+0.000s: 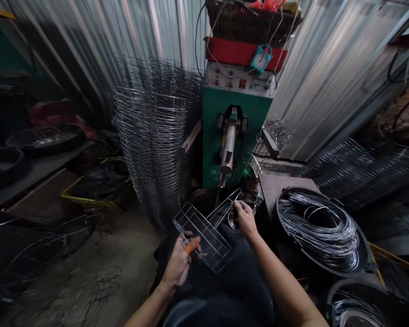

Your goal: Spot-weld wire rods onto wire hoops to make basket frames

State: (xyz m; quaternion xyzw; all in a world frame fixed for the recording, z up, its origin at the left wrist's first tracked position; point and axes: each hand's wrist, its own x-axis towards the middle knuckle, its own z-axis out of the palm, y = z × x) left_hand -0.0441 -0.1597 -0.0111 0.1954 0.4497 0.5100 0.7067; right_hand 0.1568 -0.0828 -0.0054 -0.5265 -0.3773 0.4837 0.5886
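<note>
My left hand [182, 260] is closed around the near edge of a wire rack [207, 225], a small tilted grid of thin metal rods held above my lap. An orange wrap covers one of its fingers. My right hand [244, 217] pinches the far end of a narrow bent wire piece [221, 211], which reaches to the rack's upper side. Whether the two are joined cannot be made out. Just beyond the hands, a metal arm [227, 150] juts from a green machine [211, 113] and points down toward the wire.
A tall stack of curved wire panels [152, 141] stands left of the machine. At right, a round black tub [282, 218] holds loops of wire, with another tub [330, 295] nearer. A yellow crate [75, 196] sits on the floor at left. A teal dial scale [261, 59] hangs above.
</note>
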